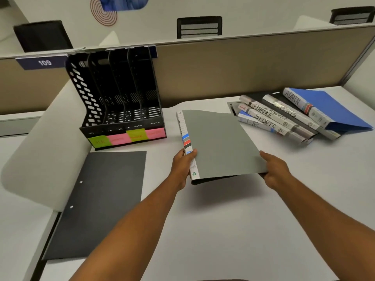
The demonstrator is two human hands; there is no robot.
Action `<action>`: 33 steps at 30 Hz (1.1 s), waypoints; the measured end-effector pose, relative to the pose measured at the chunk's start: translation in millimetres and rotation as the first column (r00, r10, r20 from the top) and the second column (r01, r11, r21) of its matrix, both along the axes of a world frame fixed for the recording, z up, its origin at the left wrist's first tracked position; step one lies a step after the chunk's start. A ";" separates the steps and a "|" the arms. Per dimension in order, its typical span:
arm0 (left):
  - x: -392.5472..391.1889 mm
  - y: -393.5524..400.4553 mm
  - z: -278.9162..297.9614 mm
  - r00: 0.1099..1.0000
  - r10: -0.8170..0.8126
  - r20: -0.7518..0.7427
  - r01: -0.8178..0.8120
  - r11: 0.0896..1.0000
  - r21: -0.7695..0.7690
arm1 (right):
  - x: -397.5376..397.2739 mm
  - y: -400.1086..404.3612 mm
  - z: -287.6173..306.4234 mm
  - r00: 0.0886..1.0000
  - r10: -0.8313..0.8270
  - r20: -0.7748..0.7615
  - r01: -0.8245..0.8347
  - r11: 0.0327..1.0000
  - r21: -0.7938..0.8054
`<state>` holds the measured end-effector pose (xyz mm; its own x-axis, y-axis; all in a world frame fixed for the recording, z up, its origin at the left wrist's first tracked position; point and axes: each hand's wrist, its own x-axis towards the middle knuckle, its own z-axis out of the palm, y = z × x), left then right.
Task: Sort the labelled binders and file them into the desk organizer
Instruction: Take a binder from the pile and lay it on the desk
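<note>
**Grey binder in both hands, slots waiting**

We are at a pale grey cubicle tabletop (223,230) backed by a tan partition. Against that partition stands the black perforated plastic desk organizer (119,98), its upright slots holding no binders that we can see, with green and pink sticky labels along its front lip; their writing is too small for us to read. A flat dark grey clipboard (97,203) lies in front of it. Far right, the slumped pile of labelled binders (284,118) shows spines marked FINANCE, SPORTS and HR, with a blue ADMIN binder (328,106) leaning on top.

Between the two, we hold a thin grey binder (221,145) just above the surface. Our left hand (182,165) has its fingers wrapped round the spine end; our right hand (274,171) pinches the opposite near corner.

We judge the filing has barely begun. Next we need to read this spine, turn the binder upright and steer it into the matching slot.
</note>
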<state>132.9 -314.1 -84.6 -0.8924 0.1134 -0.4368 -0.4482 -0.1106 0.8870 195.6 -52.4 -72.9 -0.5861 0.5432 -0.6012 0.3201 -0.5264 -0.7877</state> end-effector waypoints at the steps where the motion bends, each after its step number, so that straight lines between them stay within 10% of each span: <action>1: 3.0 -9.2 -1.4 1.000 -0.005 0.002 0.005 1.000 -0.010 | 2.4 -4.0 0.2 0.996 0.081 0.038 -0.081 0.997 0.004; 15: 35.5 -103.0 -26.9 0.994 -0.048 -0.097 0.016 0.952 -0.305 | 42.6 -66.4 -55.3 0.822 0.514 0.246 -0.567 0.776 0.276; 29: 41.5 -124.8 -34.0 0.954 -0.219 -0.203 -0.043 0.572 -0.819 | 29.1 -74.9 -51.4 0.625 0.577 0.526 -0.781 0.474 0.407; 33: 31.5 -122.4 -31.2 0.932 -0.278 -0.232 -0.060 0.514 -0.855 | 25.7 -77.6 -45.8 0.579 0.450 0.680 -0.811 0.235 0.535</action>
